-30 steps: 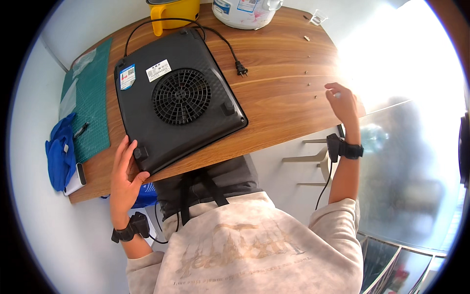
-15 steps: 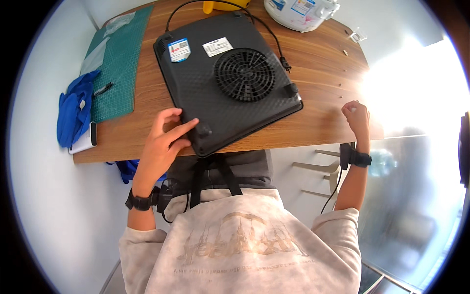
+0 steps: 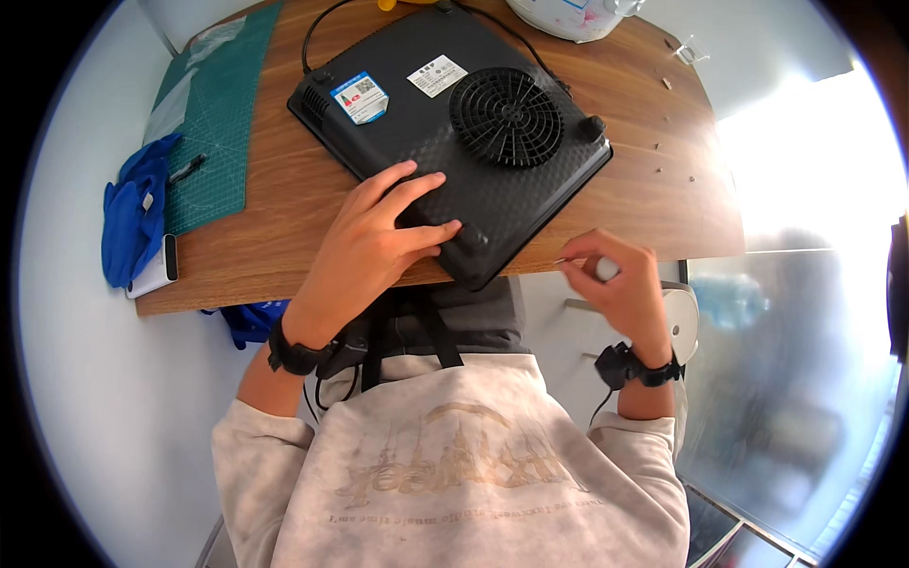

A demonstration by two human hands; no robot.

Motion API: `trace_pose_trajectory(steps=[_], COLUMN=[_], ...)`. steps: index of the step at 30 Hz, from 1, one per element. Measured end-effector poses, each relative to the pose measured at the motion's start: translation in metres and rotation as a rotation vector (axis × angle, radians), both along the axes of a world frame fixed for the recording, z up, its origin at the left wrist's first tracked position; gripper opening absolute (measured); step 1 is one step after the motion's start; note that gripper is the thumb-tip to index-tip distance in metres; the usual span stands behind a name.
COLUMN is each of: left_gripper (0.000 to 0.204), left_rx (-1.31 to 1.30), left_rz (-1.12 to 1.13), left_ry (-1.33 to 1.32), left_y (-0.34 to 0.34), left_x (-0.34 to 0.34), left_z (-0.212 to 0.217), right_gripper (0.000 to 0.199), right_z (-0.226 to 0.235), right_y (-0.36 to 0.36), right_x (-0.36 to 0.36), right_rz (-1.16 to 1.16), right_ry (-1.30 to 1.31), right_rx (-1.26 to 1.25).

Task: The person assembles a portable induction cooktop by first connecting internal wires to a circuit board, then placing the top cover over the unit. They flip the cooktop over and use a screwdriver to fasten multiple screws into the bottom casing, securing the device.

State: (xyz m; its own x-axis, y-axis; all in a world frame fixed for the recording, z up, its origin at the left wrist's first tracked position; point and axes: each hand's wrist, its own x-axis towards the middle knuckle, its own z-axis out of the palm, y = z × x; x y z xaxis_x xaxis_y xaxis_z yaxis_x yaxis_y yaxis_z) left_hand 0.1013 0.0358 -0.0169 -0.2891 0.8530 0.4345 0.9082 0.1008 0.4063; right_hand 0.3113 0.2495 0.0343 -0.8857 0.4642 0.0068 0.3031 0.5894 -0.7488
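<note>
A black induction cooker (image 3: 407, 156) lies upside down on the table, its round fan grille (image 3: 507, 117) and corner feet facing up. My left hand (image 3: 365, 251) rests on its near left part with fingers spread, the fingertips touching the underside beside a near foot (image 3: 472, 234). Just off the cooker's near right edge, my right hand (image 3: 620, 284) pinches thumb and fingers together. Something tiny shows at those fingertips, too small to name. A pale patch appears inside the curl of the hand; I cannot tell what it is.
Several tiny bits (image 3: 660, 170) lie on the wooden table (image 3: 653, 218) at the right. A clear plastic piece (image 3: 692, 49) and a white appliance (image 3: 575, 21) stand farther back. On the left are a green cutting mat (image 3: 227, 123), blue cloth (image 3: 137, 213) and a white device (image 3: 157, 269).
My right hand has come from the table's right side to near the cooker's right edge. The cooker has turned slightly and shifted right; my left hand lies farther onto it.
</note>
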Motion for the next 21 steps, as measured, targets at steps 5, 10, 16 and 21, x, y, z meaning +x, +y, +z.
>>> trace_pose_trajectory(steps=[5, 10, 16, 21], left_gripper=[0.029, 0.030, 0.027, 0.026], left_rx=[0.013, 0.044, 0.080, 0.080], left_rz=[0.023, 0.048, 0.077, 0.080], left_ry=[0.127, 0.152, 0.158, 0.141], left_y=[0.028, 0.049, 0.071, 0.074], left_x=[0.013, 0.023, 0.032, 0.033], left_z=[-0.006, -0.011, -0.015, -0.016], right_gripper=[0.009, 0.007, 0.008, 0.010], right_z=[-0.018, -0.035, -0.044, -0.052], right_y=[-0.013, -0.008, -0.003, -0.005], right_x=[-0.002, 0.000, 0.005, 0.006], right_rz=[0.068, 0.014, -0.024, -0.104], right_ry=[0.063, 0.132, 0.171, 0.217], right_rx=[0.034, 0.136, 0.257, 0.292])
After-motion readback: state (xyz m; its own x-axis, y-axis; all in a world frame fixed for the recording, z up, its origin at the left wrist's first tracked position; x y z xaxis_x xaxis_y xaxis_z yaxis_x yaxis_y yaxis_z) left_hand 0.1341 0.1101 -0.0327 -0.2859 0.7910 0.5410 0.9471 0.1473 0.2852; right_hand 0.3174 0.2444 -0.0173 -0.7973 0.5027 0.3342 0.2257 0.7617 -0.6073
